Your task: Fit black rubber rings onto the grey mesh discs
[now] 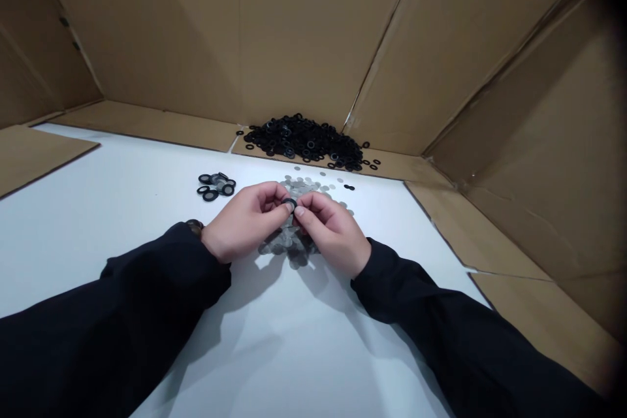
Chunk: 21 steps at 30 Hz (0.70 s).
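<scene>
Between my two hands is a small black rubber ring point(290, 202), pinched at its left by my left hand point(249, 219) and at its right by my right hand point(336, 228). Thumbs and fingers of both hands are closed on it. Whether a disc sits inside the ring is hidden by the thumbs. Beneath and around the hands lies a loose pile of thin grey mesh-like discs point(294, 251) on the white table. To the left, a small cluster of black rings with grey discs in them point(215, 186) rests on the table.
A large heap of black rings point(304, 140) lies at the back on a cardboard strip point(147, 125), against a tall cardboard wall point(304, 32). Two loose black rings point(349, 187) lie right of the discs. Cardboard walls also stand at left and right around the white table point(294, 353).
</scene>
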Available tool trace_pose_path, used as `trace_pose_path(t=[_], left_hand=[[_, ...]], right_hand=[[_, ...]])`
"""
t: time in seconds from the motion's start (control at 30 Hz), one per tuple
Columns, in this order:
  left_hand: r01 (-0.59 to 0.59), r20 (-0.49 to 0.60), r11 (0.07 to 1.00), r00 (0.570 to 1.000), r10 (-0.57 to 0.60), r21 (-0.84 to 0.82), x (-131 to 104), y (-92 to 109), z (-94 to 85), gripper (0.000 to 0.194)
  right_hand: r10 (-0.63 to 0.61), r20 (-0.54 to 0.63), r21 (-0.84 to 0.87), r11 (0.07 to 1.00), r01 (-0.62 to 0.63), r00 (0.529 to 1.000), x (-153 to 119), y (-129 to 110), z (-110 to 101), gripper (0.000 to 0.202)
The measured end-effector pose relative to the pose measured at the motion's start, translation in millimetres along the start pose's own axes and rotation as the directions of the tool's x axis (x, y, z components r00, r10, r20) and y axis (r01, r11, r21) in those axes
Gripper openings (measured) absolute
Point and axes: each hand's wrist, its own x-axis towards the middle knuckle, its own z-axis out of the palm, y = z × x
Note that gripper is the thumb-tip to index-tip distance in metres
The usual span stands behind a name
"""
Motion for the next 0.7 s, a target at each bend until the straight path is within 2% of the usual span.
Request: trace_pose_path(t=[0.27,0.5,0.7], left_hand=[[0.025,0.076,0.999,0.997,-0.028,0.044,-0.6,-1.3,0.2,0.012],[0.009,0.016,0.998,1.000,-0.010,0.055,-4.7,3.2,3.3,0.017],[0.009,0.081,0.999,0.997,-0.012,0.035,-2.2,1.5,1.7,0.014]], right_hand=[[-0.014,-0.042,-0.005,1.000,0.014,0.999,0.9,-6.2,0.6,0.010],[0.035,-0.087,0.016,0.999,-0.033,0.996,2.3,-7.8,2.6,0.009],[-0.002,-0.111,-0.009,1.000,0.001,0.994,0.6,-5.7,3.2,0.008]])
